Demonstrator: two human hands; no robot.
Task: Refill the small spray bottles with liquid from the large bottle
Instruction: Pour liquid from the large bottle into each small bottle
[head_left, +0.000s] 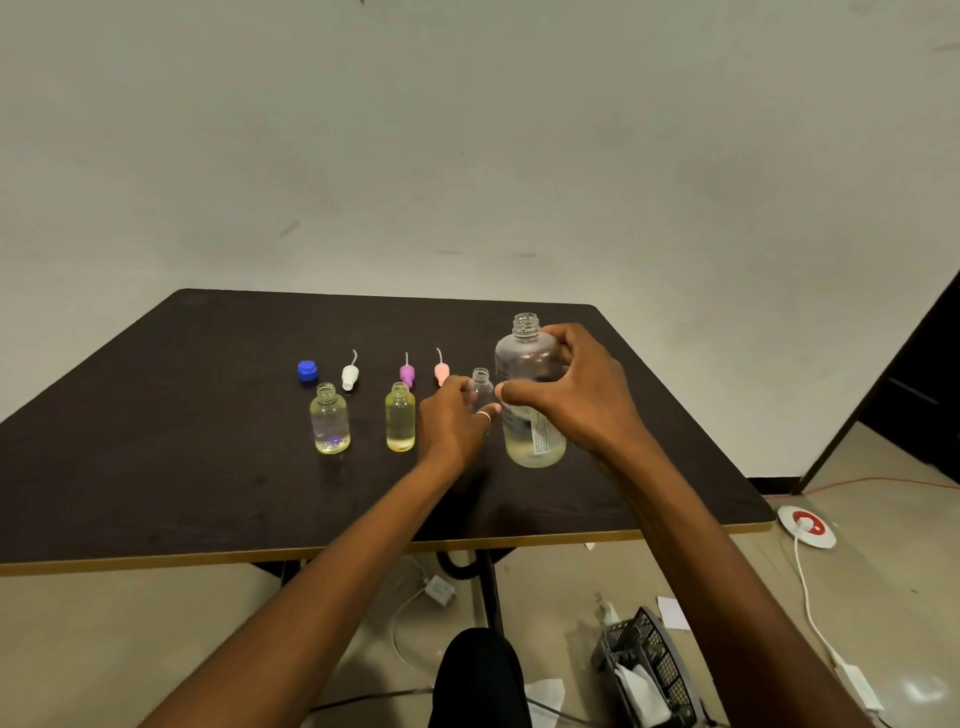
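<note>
Near edge of the bench (156, 467): both my forearms reach in over it.

My left hand (454, 415) is curled round the third small bottle (482, 387). It is uncapped, upright, clear, and no liquid shows in it.

My right hand (576, 395) is clamped on the large bottle (530, 395), just right of the third small bottle. Neck open, upright, base down at the bench. Pale yellowish liquid fills only the bottom part; the rest is fogged and clear.

Left of my hands:
- middle small bottle (400, 421), uncapped, yellow liquid up to the shoulder.
- leftmost small bottle (330, 423), uncapped, paler liquid up to the shoulder, purple specks near the base.

Far row, left to right: blue cap (307, 371), white spray top (350, 375), purple spray top (407, 373), pink spray top (441, 371), all loose on the bench, each with its tube pointing up.
</note>
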